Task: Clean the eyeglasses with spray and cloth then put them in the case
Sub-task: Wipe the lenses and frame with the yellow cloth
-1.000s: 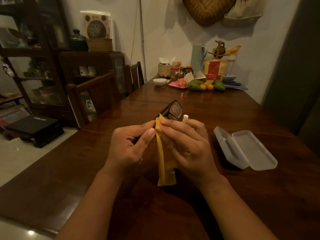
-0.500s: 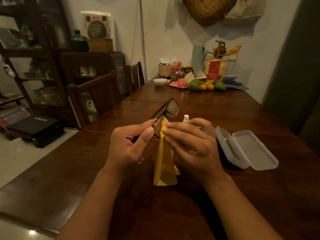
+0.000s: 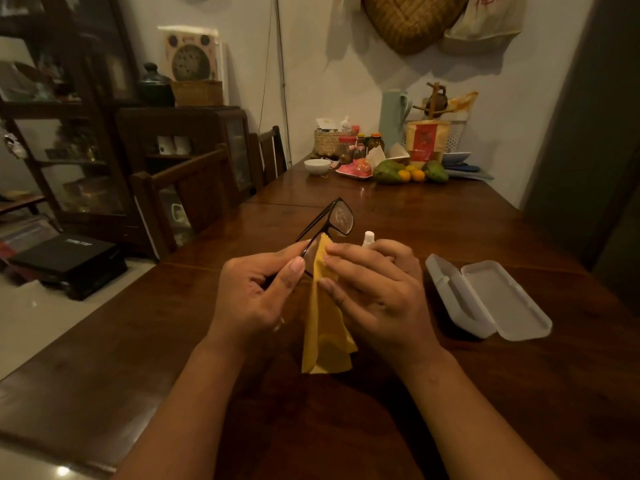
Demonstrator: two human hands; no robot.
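Lower centre of the frame: two forearms reach in over the desk (image 3: 519,393), dark wood.

Centre: one yellow cloth (image 3: 325,327), hanging loose below the hands, its upper end pinched over a lens. Right hand (image 3: 377,296) — fingers (image 3: 337,251) closed on the cloth, pressing it to the near lens, presumably so bare skin stays off the glass. Left hand (image 3: 258,292) — fingers closed on the frame of the eyeglasses (image 3: 332,223), steadying them against the rubbing. One pair, black, held above the desk just above frame centre, the far lens uncovered and tilted up.

Just behind the right hand: one white spray bottle (image 3: 369,238), only its top showing, close by for another squirt, likely.

Right of centre: one pale case (image 3: 485,299), lying open and empty on the desk, lid flat — ready to take the glasses. Cleaning appears under way; casing not yet done.

Upper centre: far end of the desk, one white bowl (image 3: 317,166), fruit (image 3: 408,172) and jars, too crowded to count.
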